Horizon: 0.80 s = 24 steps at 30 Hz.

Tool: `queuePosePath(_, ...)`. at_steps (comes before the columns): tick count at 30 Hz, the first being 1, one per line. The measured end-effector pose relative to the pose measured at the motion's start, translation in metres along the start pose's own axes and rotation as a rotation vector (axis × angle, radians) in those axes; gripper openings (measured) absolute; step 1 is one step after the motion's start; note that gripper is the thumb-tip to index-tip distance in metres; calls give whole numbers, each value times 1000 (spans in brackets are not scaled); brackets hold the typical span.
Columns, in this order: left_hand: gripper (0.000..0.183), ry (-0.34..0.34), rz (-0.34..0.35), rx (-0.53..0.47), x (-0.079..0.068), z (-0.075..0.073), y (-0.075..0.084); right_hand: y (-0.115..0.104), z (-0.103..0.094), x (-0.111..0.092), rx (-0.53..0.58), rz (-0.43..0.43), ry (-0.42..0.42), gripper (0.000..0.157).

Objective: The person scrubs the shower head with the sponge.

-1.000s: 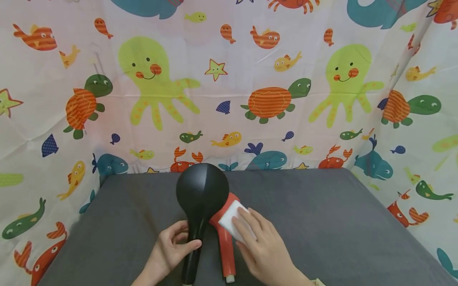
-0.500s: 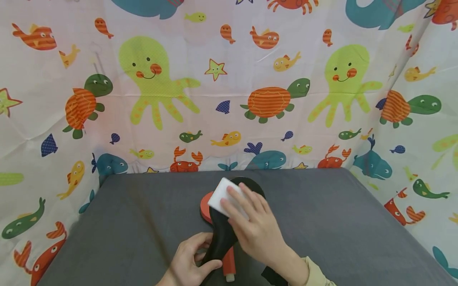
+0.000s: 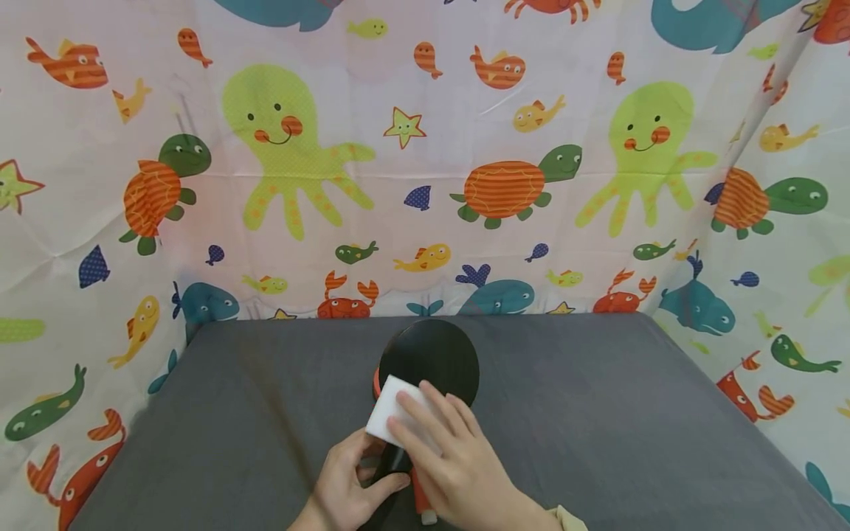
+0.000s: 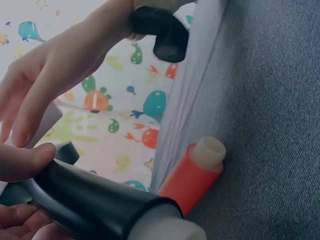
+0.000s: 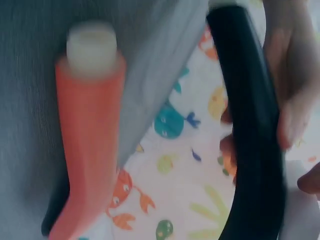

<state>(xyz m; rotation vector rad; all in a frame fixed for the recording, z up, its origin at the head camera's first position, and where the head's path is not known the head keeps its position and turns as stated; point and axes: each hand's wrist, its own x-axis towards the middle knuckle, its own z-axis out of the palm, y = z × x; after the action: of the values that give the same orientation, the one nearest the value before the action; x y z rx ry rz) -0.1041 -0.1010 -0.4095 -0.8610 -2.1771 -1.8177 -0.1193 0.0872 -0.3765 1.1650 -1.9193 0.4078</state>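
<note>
A black shower head (image 3: pixel 432 358) is held up off the cloth, its round face toward the far side. My left hand (image 3: pixel 348 479) grips its handle, thumb on top and fingers around the other side. Against the neck of the black shower head, my right hand (image 3: pixel 458 472) holds a white sponge block (image 3: pixel 393 413), its fingers laid over it. Underneath lies a red shower head (image 3: pixel 423 501), mostly covered from above. Both wrist views show the red handle (image 5: pixel 90 135) with its pale threaded end, beside the black handle (image 5: pixel 252 105).
Dark grey cloth (image 3: pixel 571 413) covers the table. A white curtain (image 3: pixel 372 96) printed with sea animals surrounds the back and sides. A black camera mount (image 4: pixel 170 40) sits on the right wrist.
The black shower head has shifted right over the red one and tilted. My right hand has taken the sponge from beside the red head, across the black head, then down to its neck.
</note>
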Motion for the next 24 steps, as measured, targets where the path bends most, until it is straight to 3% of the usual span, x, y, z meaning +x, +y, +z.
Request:
queuePosePath(3, 43, 5, 32, 18, 0, -1, -3, -2, 5, 3, 14, -39, -7, 39)
queuePosePath(6, 39, -23, 58, 62, 1, -2, -5, 7, 2, 12, 13, -6, 12, 38)
queuePosePath(11, 34, -67, 61, 97, 1, -4, -5, 36, -11, 25, -15, 147, 93, 38)
queuePosePath(15, 33, -68, 5, 71, 1, -3, -3, 53, -18, 19, -17, 310, 126, 43)
queuePosePath(17, 33, -59, -13, 72, 1, -4, -3, 52, -17, 14, -19, 341, 135, 44)
queuePosePath(19, 33, -44, -13, 69, 1, -4, -3, 46, -14, 8, -19, 305, 141, 42)
queuePosePath(21, 33, -25, -6, 64, 1, -3, -5, 35, -8, 3, -16, 208, 138, 39)
queuePosePath(24, 34, 11, 34, 62, 1, -2, -7, 15, 1, -5, -1, 49, 65, 37)
